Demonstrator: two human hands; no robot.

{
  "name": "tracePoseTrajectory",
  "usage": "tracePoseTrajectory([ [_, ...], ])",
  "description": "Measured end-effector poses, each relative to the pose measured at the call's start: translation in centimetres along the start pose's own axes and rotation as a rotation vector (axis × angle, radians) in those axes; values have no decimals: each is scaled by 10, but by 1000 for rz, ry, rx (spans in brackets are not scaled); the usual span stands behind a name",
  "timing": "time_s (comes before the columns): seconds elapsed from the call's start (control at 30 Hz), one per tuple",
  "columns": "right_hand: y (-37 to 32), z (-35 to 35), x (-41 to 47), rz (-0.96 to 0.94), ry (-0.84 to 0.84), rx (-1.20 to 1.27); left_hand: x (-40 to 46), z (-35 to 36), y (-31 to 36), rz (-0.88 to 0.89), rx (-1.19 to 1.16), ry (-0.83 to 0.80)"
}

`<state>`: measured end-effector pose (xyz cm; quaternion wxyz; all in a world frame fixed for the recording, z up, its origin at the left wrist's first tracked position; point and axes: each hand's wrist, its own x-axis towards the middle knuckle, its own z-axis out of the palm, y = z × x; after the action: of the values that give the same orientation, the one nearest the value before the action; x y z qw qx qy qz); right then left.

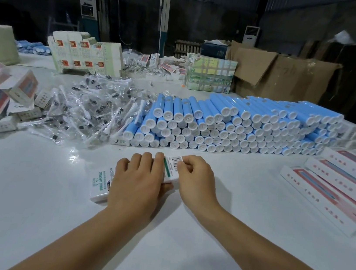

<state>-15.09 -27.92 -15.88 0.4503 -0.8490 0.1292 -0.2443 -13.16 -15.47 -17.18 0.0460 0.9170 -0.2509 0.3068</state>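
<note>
The slim white cardboard box with green lettering [99, 183] lies flat on the white bench [28, 182] right in front of you. Your left hand [137, 179] covers it, grip curled round the box, thumb at its near edge. Your right hand [196, 178] has its grip pinching the barcoded end flap [174, 160]. Beyond them sits a stack of blue plastic tubes with white caps [231, 124]

I'm watching through one head-worn wide camera, facing forward and down, sitting close above the box [99, 184] on the table [25, 205].
</note>
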Motion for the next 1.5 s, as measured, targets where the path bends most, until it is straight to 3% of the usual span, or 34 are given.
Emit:
tracePoseTrajectory([
  [0.13,3,-12,6,-90,9,-21,2,-3,-1,-30,-37,-5],
  [0.2,4,-22,15,-27,183,184,4,-5,-2,-60,-79,16],
  [0.27,4,-27,23,240,232,594,6,-7,-3,-88,-120,22],
  [0.33,4,-23,23,568,-45,1090,6,-8,-2,-96,-141,14],
  [0.37,1,-20,18,655,-206,1219,6,-8,-1,-88,-144,13],
  [0.4,0,-16,14,646,-332,1295,6,-7,0,-77,-147,17],
  [0.47,0,-8,11,506,-397,1366,5,-6,3,-61,-146,43],
  [0.57,5,-3,10,327,-228,1209,4,-5,5,-37,-104,94],
  [0.7,8,-3,2,49,-84,415,2,-3,6,-10,-93,99],
  [0.77,8,-3,-4,-132,-73,147,0,-4,6,8,-94,98],
  [0.87,9,-4,-8,-287,-37,-24,-1,-4,8,37,-60,120],
  [0.93,9,-5,-9,-290,-57,-90,-2,-5,9,46,-34,127],
  [1.07,7,-6,-10,-189,-137,11,-2,-9,9,35,-25,88],
  [1.23,-1,-21,-1,180,-373,833,-3,-12,3,-20,-61,56],
  [1.5,2,-21,-2,112,-354,802,-6,-13,-2,2,-127,118],
])
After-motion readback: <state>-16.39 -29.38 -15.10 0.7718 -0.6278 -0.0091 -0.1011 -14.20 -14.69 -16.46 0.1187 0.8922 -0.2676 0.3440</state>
